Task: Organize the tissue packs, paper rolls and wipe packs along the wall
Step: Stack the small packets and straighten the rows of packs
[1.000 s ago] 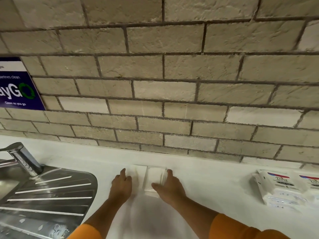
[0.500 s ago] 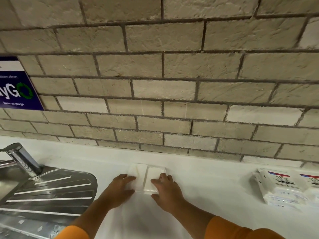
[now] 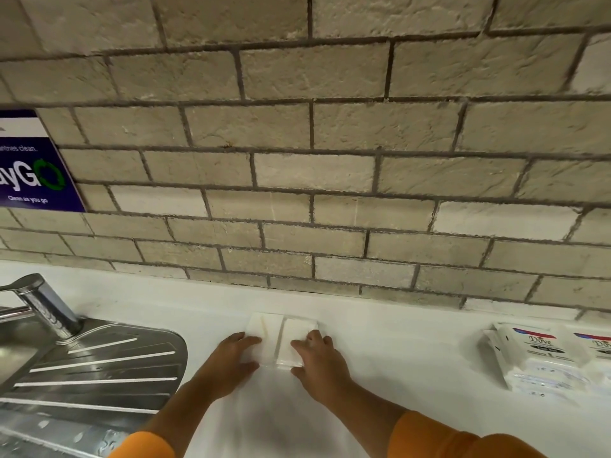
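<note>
Legible markings occur in two places.

1. The sign (image 3: 33, 173) is on the brick wall (image 3: 330, 133) at the left edge of view, partly cut off by the frame. Its large white letters read "ayGO", with the O drawn as a green ring of arrows. The line above ends "...ntries clean." The line below reads "Clean as you go".

2. At the right of the bench (image 3: 413, 342), the first wipe pack (image 3: 542, 355) carries the brand "Dove". The second wipe pack (image 3: 599, 350), cut off by the frame, shows "Dov". The smaller print on both is too blurred to read.

steel draining board (image 3: 99, 368) and tap (image 3: 43, 305) at left on the white counter (image 3: 413, 342); a blue sign (image 3: 33, 173), partly cut off, seemingly stuck on the brick wall (image 3: 330, 127).
</note>
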